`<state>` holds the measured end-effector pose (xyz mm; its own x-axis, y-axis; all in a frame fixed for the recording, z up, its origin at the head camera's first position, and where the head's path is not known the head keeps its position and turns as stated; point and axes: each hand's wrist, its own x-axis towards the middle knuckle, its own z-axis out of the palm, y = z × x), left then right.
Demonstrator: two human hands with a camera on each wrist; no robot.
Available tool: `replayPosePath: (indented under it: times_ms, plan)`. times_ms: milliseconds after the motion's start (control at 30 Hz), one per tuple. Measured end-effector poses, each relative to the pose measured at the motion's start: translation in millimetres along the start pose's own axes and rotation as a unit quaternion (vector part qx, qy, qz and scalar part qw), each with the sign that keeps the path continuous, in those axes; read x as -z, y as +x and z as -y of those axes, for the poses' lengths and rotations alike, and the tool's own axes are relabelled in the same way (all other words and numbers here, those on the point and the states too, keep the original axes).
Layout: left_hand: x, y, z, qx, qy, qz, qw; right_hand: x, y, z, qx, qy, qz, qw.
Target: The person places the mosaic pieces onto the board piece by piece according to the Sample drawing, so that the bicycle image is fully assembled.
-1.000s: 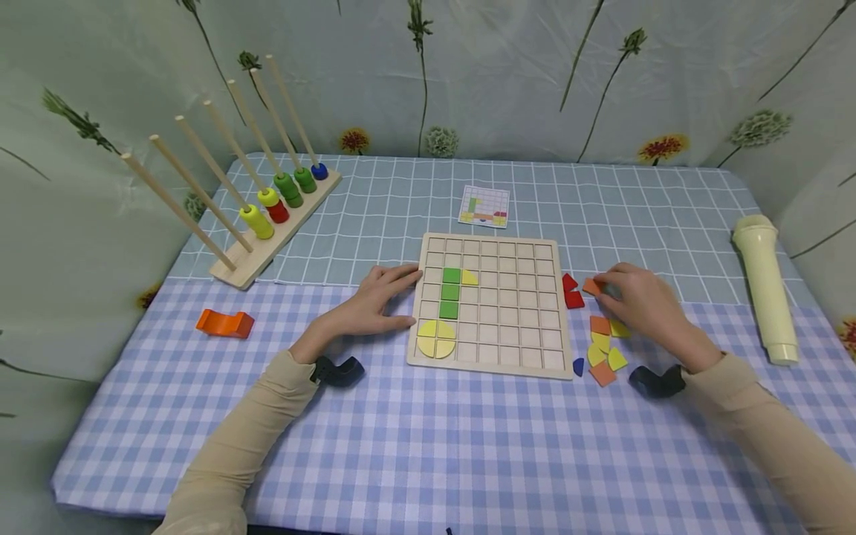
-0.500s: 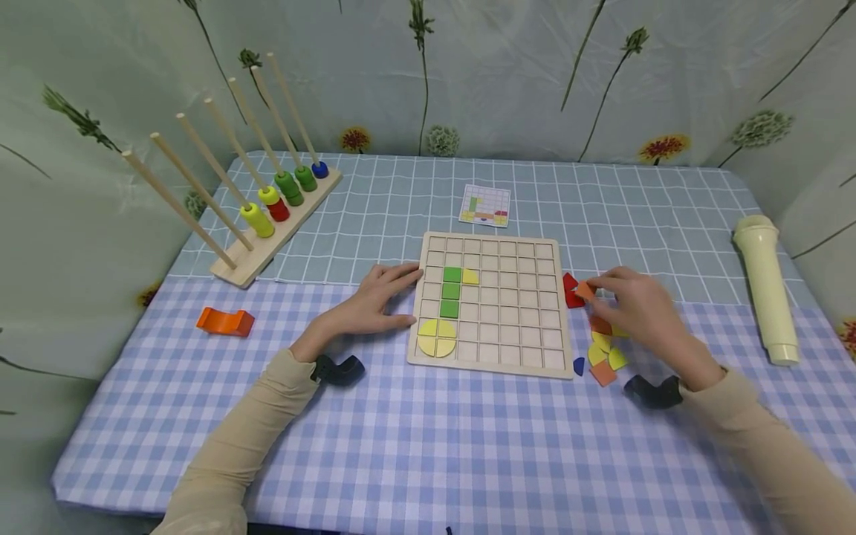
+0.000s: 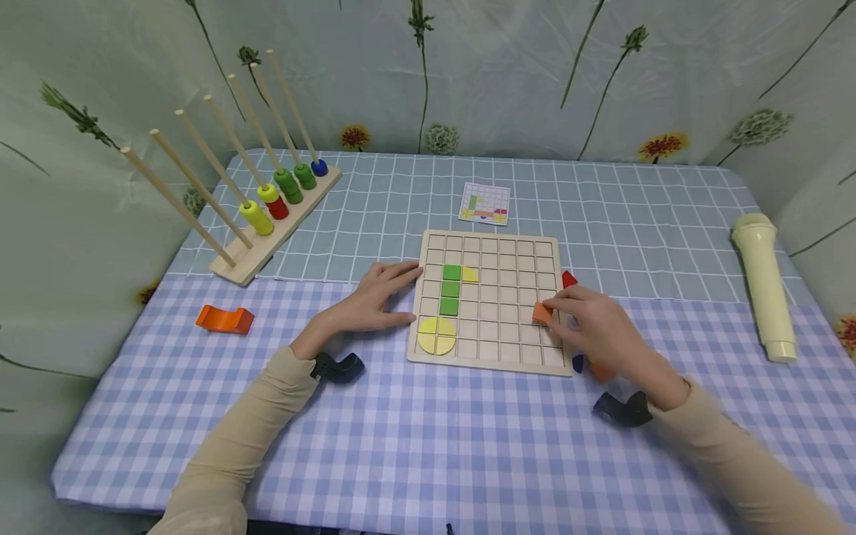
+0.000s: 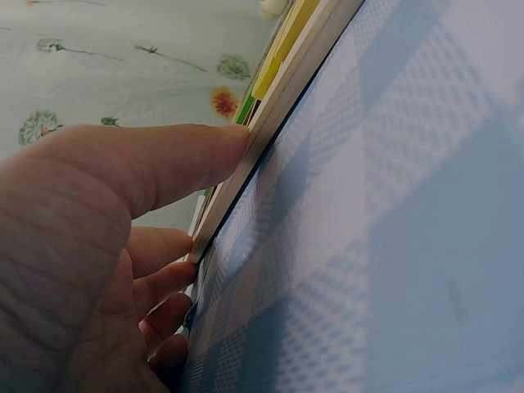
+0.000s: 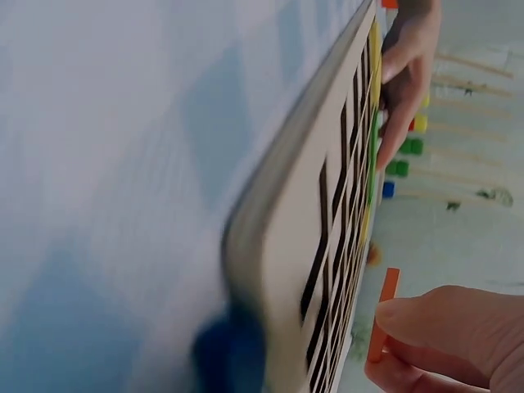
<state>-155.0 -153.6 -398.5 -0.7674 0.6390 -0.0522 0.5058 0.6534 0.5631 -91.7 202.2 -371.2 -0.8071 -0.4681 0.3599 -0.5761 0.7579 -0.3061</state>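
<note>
A wooden grid board lies mid-table. My left hand touches its left edge with thumb and fingertips, the fingers fairly straight; the left wrist view shows the thumb on the board's rim. Over the board's right columns, my right hand pinches an orange square tile, seen edge-on as a thin orange tile in the right wrist view. Set in the board are several green squares, a yellow circle of quarter tiles and one yellow quarter tile.
Right of the board, partly under my right hand, lie a red tile, a blue tile and an orange tile. A pattern card lies behind. A peg rack, an orange block and a cream tube stand farther out.
My right hand has picked up the orange square tile from beside the red tiles and carried it left over the board. My left hand stays at the board's edge.
</note>
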Motion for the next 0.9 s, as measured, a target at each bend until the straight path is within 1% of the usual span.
replayPosePath:
  times_ms: [67,167,233,400,533,700,900]
  plan:
    - [0.2,-0.1,0.0,0.000,0.000,-0.001,1.0000,-4,1.4,5,0.001,0.012,0.011,0.9999]
    - [0.5,-0.1,-0.4,-0.002,0.000,-0.002,1.0000,-8,5.1,15,-0.015,0.020,0.045,0.9987]
    - [0.7,-0.1,-0.7,-0.002,0.001,-0.002,1.0000,-11,7.7,21,-0.017,0.019,0.065,0.9976]
    - [0.5,-0.5,-1.0,-0.007,0.003,-0.003,1.0000,-21,13.5,33,-0.013,0.019,0.086,0.9960]
    - [0.6,-1.9,-1.5,-0.006,0.006,-0.007,0.9999,-27,18.6,41,-0.007,0.028,0.093,0.9953]
    - [-2.7,-3.7,-0.1,-0.004,0.012,-0.013,0.9998,-33,23.7,48,0.005,0.042,0.097,0.9944]
    - [-2.6,-1.3,-0.1,-0.007,0.018,-0.018,0.9996,-39,31.2,54,0.015,0.044,0.093,0.9946]
